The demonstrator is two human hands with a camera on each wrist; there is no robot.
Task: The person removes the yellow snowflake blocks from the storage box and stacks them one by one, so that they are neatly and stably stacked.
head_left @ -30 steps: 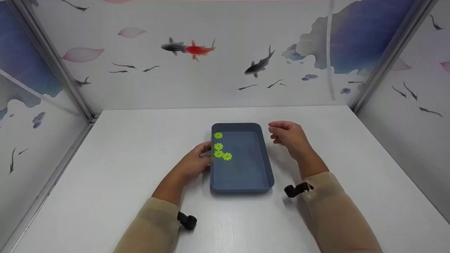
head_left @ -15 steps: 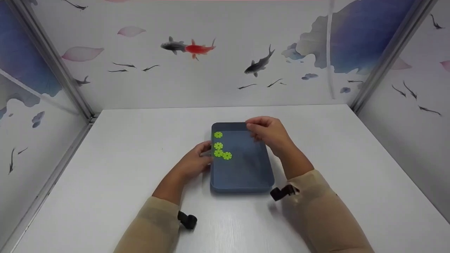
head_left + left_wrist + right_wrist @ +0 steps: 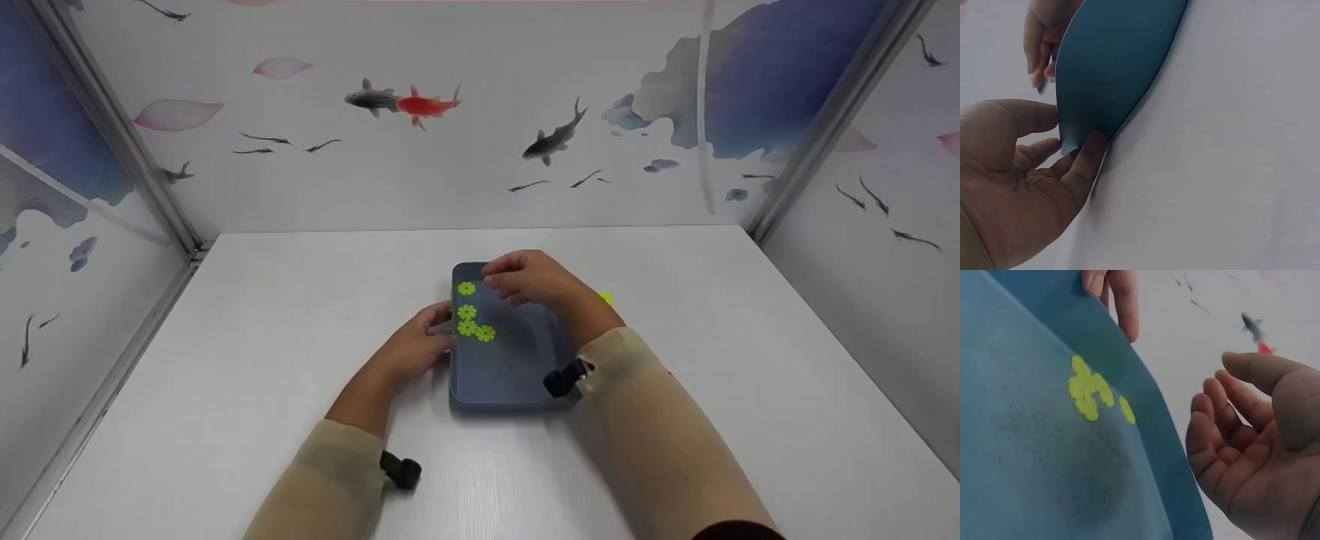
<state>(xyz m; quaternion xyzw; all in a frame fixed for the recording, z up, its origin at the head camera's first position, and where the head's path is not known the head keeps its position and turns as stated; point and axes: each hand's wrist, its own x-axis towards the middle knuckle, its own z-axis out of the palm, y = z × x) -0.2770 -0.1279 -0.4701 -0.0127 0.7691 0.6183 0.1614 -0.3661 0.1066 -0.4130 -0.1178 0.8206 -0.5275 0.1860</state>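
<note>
My left hand (image 3: 409,349) holds the left side of a blue-grey rectangular tray (image 3: 510,382); in the left wrist view its fingertips (image 3: 1094,147) meet the tray's outer wall. Several flat yellow-green notched discs lie along the tray's left side: a lone disc (image 3: 466,288) toward the back, and a cluster with a disc (image 3: 485,333) at its right. Over the tray's far part is my right hand (image 3: 536,281), its fingers loosely bent. The right wrist view shows its thumb (image 3: 1252,370) apart from the fingers, with nothing visible between them.
A yellow-green piece (image 3: 606,299) shows to the right of the tray, partly covered by the right forearm. The white table (image 3: 285,300) is enclosed by printed panels (image 3: 465,180) at the back and both sides.
My right hand has moved left from beside the tray to above it. The yellow-green piece at the right has come into sight behind the forearm. Left hand, tray and discs stay put.
</note>
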